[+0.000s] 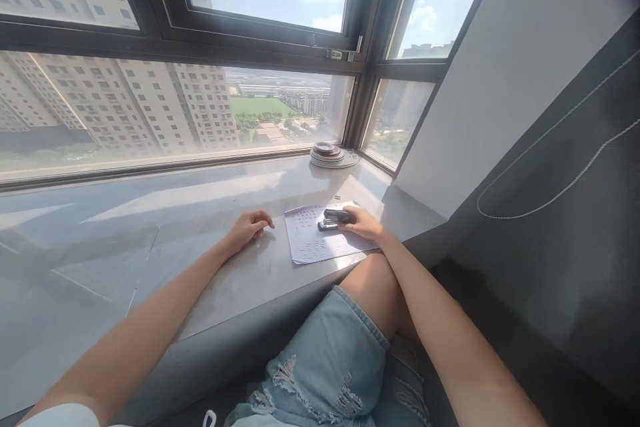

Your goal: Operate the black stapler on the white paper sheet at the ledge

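Note:
A black stapler [334, 219] lies over the sheet of paper [315, 252], its jaw end pointing left. My right hand [364, 223] is closed around the stapler's rear end, thumb below and fingers on top. The sheet carries handwriting near its top and ruled lines lower down, and part of its right side is hidden under my right hand and wrist. Left of the sheet, my left hand [249, 229] rests on the pale windowsill [200, 280], fingers loosely bent and a little apart, with nothing visible in them. A small dark object [337, 198], too small to name, lies just beyond the sheet.
A stack of plates [330, 155] stands in the far corner against the dark window frame [369, 80]. My bent knee [373, 287] is close to the sill's front edge. At the right, a white cord [545, 203] hangs in front of the grey wall.

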The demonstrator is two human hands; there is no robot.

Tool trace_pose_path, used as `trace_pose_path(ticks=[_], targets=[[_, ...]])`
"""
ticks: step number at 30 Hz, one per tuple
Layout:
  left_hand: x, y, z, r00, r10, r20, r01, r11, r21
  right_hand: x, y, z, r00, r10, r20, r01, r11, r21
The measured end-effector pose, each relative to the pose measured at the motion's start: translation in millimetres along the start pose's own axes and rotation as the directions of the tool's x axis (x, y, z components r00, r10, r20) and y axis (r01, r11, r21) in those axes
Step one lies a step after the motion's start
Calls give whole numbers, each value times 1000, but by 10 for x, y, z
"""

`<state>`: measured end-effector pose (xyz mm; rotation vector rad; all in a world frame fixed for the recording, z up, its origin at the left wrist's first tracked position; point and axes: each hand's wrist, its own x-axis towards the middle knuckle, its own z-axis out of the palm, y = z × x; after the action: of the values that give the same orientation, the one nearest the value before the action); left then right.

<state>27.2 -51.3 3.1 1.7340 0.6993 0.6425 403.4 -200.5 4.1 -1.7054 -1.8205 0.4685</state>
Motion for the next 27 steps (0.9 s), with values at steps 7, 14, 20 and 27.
trace_pose_path(ticks=[7,14,20,27], targets=[[-28,32,6,1000,8,25,-8,1000,27,-12,132,-33,998,-25,-54,26,999,26],[-27,39,21,1000,11,26,-12,1000,28,-50,31,-47,997,32,-72,-34,999,-26],[-19,51,35,999,29,18,-30,999,27,-94,68,-16,993,23,-114,-25,1000,-11],[-18,31,38,1000,20,6,-20,999,41,29,370,-90,850,193,-490,-226,974,-7]])
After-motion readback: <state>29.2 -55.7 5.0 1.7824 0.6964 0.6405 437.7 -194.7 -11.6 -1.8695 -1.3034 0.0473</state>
